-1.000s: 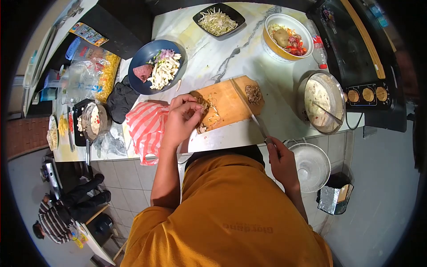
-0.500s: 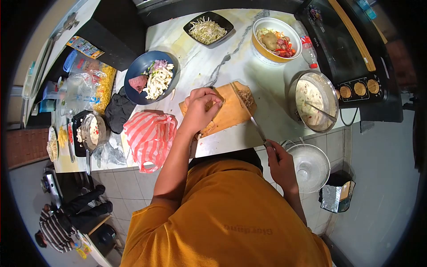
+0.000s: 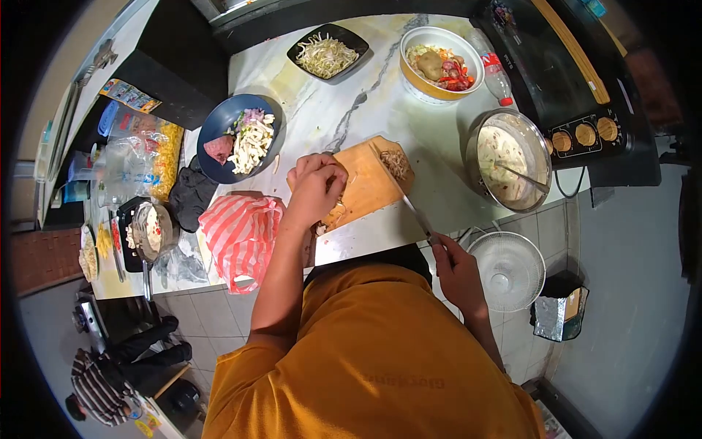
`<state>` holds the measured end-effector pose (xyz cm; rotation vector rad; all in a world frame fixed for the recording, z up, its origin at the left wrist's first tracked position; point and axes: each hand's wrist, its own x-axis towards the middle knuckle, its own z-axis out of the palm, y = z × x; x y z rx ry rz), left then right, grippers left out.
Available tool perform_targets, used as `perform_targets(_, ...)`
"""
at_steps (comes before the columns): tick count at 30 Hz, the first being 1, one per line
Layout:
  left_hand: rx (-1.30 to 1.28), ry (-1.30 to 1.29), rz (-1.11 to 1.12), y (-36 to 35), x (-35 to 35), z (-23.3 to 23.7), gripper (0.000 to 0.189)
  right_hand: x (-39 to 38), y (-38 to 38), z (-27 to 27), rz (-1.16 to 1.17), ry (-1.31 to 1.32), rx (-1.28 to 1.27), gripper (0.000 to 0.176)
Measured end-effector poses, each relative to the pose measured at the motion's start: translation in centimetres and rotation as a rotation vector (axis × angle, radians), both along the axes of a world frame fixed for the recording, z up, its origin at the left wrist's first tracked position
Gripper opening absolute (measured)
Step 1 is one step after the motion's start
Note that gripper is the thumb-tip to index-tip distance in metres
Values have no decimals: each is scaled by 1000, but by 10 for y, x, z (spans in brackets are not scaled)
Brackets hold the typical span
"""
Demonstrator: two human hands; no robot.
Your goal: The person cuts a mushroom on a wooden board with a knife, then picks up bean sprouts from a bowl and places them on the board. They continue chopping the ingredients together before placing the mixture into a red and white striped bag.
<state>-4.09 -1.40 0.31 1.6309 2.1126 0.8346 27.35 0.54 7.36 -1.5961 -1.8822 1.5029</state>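
Note:
My right hand point(image 3: 457, 269) is wrapped round the handle of a knife point(image 3: 408, 201). Its blade slants across the right part of a wooden cutting board point(image 3: 358, 172), next to a small heap of brown chopped food point(image 3: 395, 162). Over the board's left end is my left hand point(image 3: 316, 189), fingers curled and bunched together; whatever they may hold is hidden beneath them. A few pale scraps point(image 3: 336, 212) lie on the board beside that hand.
Around the board stand a blue bowl point(image 3: 208, 121), a black dish of bean sprouts point(image 3: 351, 36), a vegetable bowl point(image 3: 409, 77) and a metal bowl of batter point(image 3: 504, 150). A striped plastic bag point(image 3: 238, 230) lies left. Another person point(image 3: 102, 388) is at lower left.
My left hand has shifted left along the board, and its fingers have drawn closer together. The knife stays by the chopped heap in my right hand. The whole view has shifted slightly.

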Motion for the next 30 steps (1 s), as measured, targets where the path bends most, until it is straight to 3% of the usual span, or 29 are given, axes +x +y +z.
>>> perform_targets(12,132,147,103,2,21,-5,16,-11,-1,1,98,-53,-18,38)
perform_targets(30,189,121,106,4,21,-6,10,-19,5,13,132,-100,6,36)
